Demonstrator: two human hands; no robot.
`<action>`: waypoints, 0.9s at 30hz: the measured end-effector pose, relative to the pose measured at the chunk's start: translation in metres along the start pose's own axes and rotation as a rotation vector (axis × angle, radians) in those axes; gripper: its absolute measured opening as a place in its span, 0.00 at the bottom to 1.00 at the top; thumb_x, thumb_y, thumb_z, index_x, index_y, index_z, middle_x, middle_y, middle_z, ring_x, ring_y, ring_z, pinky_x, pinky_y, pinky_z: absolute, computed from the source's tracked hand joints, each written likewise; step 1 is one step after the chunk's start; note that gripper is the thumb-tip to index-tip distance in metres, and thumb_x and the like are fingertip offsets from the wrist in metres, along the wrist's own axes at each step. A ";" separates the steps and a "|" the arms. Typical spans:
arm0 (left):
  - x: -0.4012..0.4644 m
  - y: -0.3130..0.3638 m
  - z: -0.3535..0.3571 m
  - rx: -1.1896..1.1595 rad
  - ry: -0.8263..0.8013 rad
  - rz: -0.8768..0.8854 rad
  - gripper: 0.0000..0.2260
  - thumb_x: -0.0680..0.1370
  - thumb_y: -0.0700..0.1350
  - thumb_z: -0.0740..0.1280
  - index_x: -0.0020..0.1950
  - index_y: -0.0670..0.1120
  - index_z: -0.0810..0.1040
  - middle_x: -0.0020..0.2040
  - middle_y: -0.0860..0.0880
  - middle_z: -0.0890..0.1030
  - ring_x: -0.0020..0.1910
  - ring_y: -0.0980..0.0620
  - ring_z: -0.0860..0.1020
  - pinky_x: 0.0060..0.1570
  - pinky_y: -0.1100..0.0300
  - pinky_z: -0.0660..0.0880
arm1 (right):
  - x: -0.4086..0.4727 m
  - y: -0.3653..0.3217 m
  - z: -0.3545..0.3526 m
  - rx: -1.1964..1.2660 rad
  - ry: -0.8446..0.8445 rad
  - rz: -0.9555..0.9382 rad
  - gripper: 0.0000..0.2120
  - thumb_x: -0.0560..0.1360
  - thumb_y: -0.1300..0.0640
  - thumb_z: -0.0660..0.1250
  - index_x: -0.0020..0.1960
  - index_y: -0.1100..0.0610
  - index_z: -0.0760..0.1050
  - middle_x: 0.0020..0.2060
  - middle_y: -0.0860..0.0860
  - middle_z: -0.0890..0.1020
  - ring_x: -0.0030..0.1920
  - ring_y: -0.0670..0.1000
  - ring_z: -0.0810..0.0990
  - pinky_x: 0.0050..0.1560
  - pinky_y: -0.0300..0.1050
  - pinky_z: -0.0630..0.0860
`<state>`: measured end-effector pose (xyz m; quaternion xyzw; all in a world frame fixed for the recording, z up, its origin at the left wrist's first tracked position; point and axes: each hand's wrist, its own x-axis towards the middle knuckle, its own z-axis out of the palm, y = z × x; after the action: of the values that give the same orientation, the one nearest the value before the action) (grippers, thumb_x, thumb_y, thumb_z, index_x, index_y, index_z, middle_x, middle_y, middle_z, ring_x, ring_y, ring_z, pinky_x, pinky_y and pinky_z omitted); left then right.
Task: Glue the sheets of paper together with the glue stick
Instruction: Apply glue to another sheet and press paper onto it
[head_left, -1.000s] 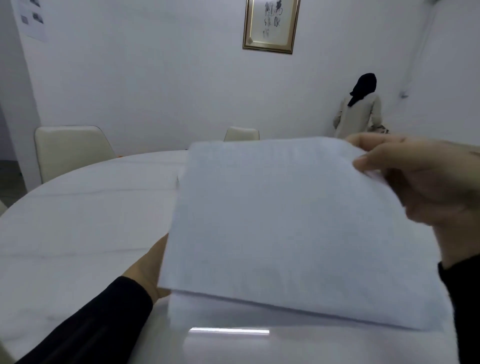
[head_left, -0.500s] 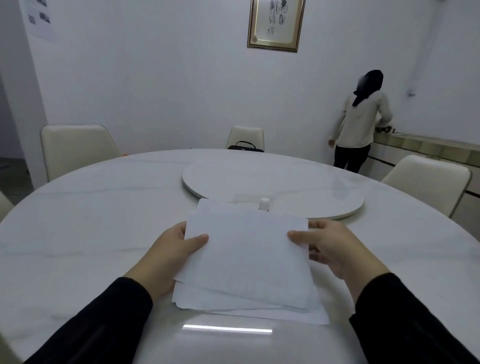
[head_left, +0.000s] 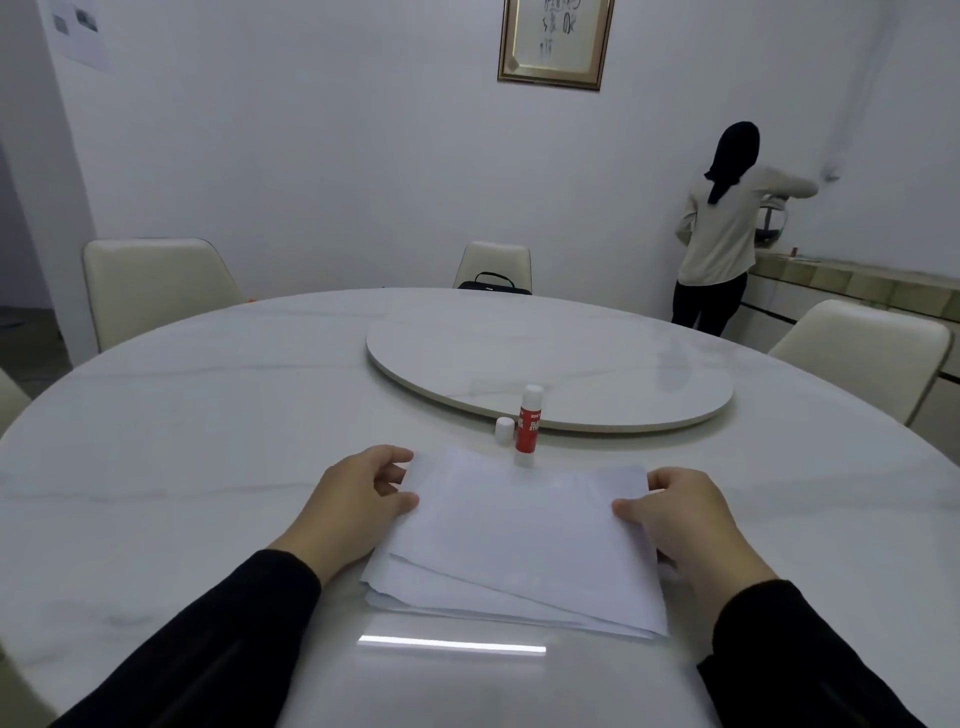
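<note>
Your left hand (head_left: 358, 499) pinches the left edge of the sheets of paper (head_left: 514, 545), thumb on top. The loose, fanned stack lies flat on the table (head_left: 182, 467). Just beyond its far edge the glue stick (head_left: 529, 423) stands upright, long axis vertical, its cap (head_left: 504, 429) just left of it. Your right hand (head_left: 675, 519) grips the right edge, and I judge it slightly nearer the stick. Nothing blocks the way.

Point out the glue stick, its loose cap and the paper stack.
glue stick (head_left: 528, 430), head view, red label on its body
cap (head_left: 504, 430), head view, its side
paper stack (head_left: 519, 540), head view, middle of top sheet
</note>
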<state>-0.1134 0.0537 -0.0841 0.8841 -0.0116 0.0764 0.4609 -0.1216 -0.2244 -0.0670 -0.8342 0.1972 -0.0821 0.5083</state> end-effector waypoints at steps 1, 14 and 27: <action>0.000 -0.001 -0.001 0.008 -0.016 0.010 0.18 0.74 0.37 0.69 0.63 0.48 0.76 0.49 0.53 0.80 0.46 0.56 0.78 0.45 0.69 0.70 | 0.001 0.001 -0.002 -0.017 0.017 -0.011 0.02 0.70 0.64 0.70 0.41 0.60 0.77 0.41 0.57 0.82 0.44 0.60 0.82 0.45 0.55 0.82; -0.001 -0.005 -0.005 0.366 -0.083 0.058 0.11 0.76 0.43 0.67 0.55 0.56 0.81 0.62 0.57 0.75 0.62 0.52 0.71 0.67 0.54 0.66 | 0.008 0.006 -0.026 0.250 0.167 -0.103 0.04 0.74 0.63 0.68 0.47 0.63 0.78 0.42 0.58 0.83 0.43 0.60 0.82 0.49 0.54 0.78; -0.003 0.008 -0.006 0.139 -0.016 -0.114 0.15 0.81 0.44 0.57 0.67 0.45 0.73 0.64 0.46 0.77 0.62 0.46 0.74 0.66 0.52 0.69 | -0.017 0.000 0.026 -0.146 0.062 -0.305 0.02 0.75 0.59 0.65 0.47 0.55 0.75 0.39 0.48 0.78 0.37 0.44 0.74 0.32 0.34 0.66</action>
<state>-0.1176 0.0534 -0.0746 0.9138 0.0404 0.0439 0.4018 -0.1279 -0.1960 -0.0778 -0.8864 0.0891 -0.1694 0.4216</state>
